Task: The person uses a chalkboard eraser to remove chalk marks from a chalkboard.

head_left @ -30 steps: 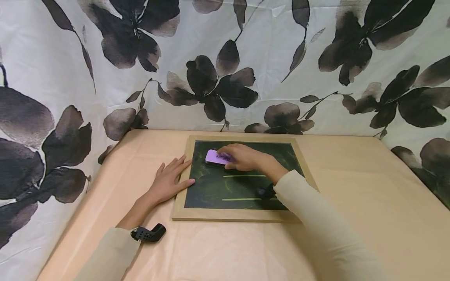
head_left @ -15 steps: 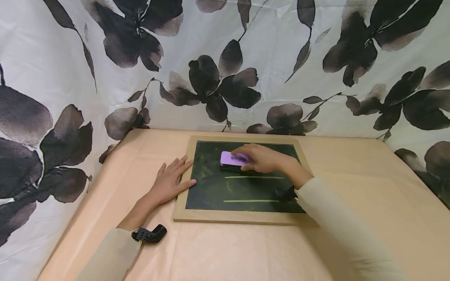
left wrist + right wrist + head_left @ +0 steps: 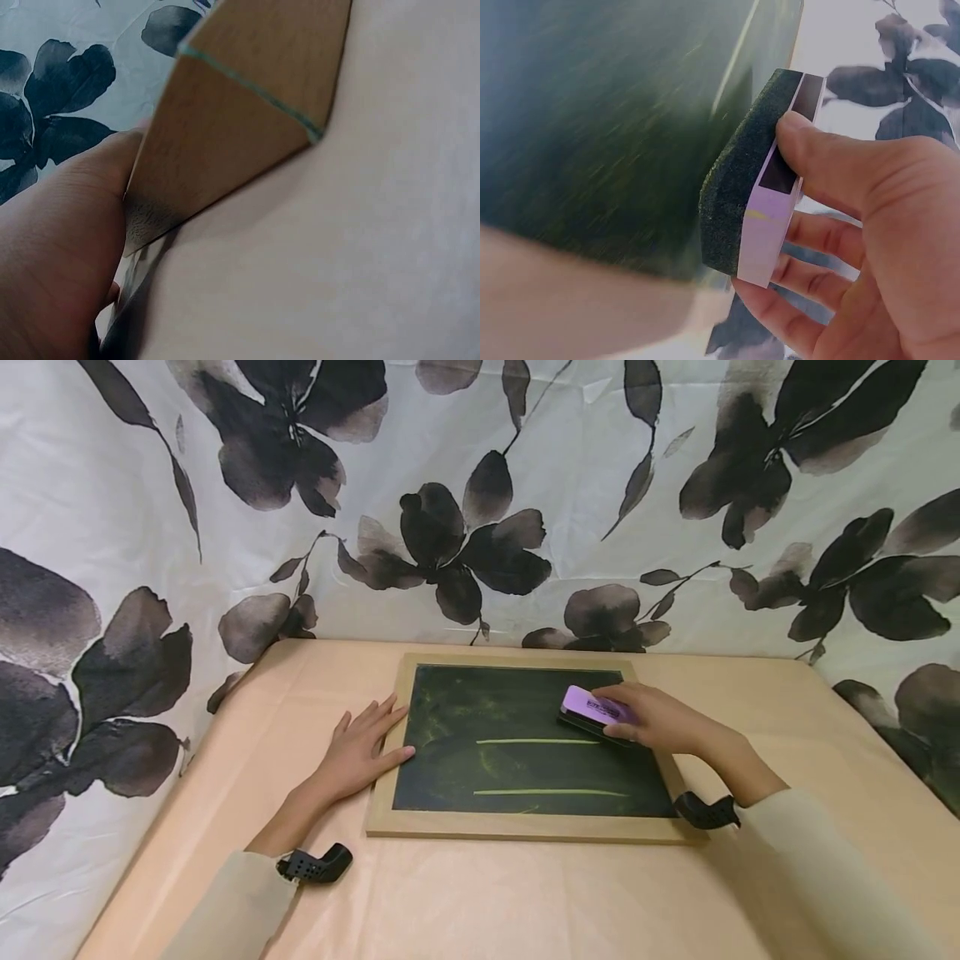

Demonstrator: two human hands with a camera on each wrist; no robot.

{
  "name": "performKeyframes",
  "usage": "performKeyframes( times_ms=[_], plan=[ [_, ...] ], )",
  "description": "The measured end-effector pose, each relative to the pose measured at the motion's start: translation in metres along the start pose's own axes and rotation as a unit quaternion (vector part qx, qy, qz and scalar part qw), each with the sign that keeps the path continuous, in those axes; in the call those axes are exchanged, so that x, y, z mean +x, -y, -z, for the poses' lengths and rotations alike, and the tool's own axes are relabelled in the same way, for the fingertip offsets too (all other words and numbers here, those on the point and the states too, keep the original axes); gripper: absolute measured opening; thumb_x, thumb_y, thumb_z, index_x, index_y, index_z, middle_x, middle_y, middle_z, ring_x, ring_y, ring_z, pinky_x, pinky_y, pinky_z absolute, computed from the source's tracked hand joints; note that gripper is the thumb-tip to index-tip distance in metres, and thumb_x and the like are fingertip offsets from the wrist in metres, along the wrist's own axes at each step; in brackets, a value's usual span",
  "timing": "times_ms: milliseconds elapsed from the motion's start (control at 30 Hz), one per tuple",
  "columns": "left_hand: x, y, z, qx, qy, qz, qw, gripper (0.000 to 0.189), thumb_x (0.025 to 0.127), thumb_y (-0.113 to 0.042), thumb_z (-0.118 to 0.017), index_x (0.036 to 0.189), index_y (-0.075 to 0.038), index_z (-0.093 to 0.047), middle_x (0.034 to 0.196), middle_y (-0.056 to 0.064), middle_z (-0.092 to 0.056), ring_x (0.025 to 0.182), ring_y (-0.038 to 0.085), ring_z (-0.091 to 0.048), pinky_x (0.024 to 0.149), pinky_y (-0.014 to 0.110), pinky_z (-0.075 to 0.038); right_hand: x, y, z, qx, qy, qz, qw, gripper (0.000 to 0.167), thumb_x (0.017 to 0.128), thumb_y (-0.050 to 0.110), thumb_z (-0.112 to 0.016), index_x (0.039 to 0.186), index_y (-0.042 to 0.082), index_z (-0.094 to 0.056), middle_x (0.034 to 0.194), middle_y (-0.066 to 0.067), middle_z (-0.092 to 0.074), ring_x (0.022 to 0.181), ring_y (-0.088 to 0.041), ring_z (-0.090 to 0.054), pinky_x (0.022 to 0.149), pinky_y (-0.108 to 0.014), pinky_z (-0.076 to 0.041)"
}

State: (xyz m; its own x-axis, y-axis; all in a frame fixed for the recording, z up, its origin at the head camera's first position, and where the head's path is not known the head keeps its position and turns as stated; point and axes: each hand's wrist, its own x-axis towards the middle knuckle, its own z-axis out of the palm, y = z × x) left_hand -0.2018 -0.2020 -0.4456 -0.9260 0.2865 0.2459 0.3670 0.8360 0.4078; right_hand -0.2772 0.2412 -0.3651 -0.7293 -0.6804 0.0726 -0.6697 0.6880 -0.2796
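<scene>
A wood-framed chalkboard [image 3: 442, 760] lies on the table, with two yellow chalk lines [image 3: 547, 792] across it and smudges of chalk dust at its left. My left hand [image 3: 363, 752] rests on the left side of the frame, fingers spread out straight. Over the board's upper right, my right hand [image 3: 660, 718] grips a purple eraser [image 3: 581, 700] between thumb and fingers. In the right wrist view the eraser's dark felt [image 3: 735, 180] faces the board, and the thumb presses along its side. The right end of the upper line meets the eraser.
A peach cloth [image 3: 480, 893] covers the table around the board. Behind it hangs a white curtain [image 3: 570, 485] with dark flowers. Black wrist cameras [image 3: 318, 862] sit at both wrists.
My right hand has swept the eraser rightward, from the board's upper left to its upper right, and the eraser has tilted a little. The left hand has stayed on the frame.
</scene>
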Motion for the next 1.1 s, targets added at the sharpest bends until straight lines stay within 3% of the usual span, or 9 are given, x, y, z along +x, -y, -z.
performKeyframes(
  times_ms=[167,600,1100],
  plan=[
    [-0.002,0.001,0.001,0.001,0.001,0.004,1.0,0.074,0.091,-0.054,-0.056,0.151,-0.017,-0.034,0.158,0.009,-0.019,0.142,0.036,-0.016,0.108,0.063,0.0,-0.016,-0.007,-0.005,0.001,-0.014,-0.013,0.9998,0.056,0.088,0.024,-0.071,0.134,-0.001,-0.052,0.127,-0.022,-0.055,0.114,-0.039,-0.051,0.096,-0.058,-0.038],
    [-0.003,0.0,0.0,0.001,-0.003,0.005,1.0,0.073,0.091,-0.053,-0.057,0.15,-0.016,-0.035,0.157,0.01,-0.02,0.142,0.036,-0.017,0.108,0.063,-0.001,-0.012,-0.007,-0.02,-0.033,-0.05,0.012,0.9981,0.056,0.085,0.027,-0.073,0.131,0.0,-0.056,0.123,-0.018,-0.058,0.114,-0.037,-0.054,0.096,-0.056,-0.04],
    [-0.001,-0.001,0.0,0.004,0.0,0.0,1.0,0.074,0.091,-0.054,-0.057,0.15,-0.016,-0.035,0.157,0.01,-0.02,0.142,0.036,-0.017,0.108,0.064,-0.001,-0.01,-0.003,-0.028,0.015,-0.094,0.009,0.9954,0.055,0.081,0.027,-0.076,0.124,-0.004,-0.061,0.108,-0.014,-0.063,0.084,-0.023,-0.055,0.074,-0.04,-0.046]
  ],
)
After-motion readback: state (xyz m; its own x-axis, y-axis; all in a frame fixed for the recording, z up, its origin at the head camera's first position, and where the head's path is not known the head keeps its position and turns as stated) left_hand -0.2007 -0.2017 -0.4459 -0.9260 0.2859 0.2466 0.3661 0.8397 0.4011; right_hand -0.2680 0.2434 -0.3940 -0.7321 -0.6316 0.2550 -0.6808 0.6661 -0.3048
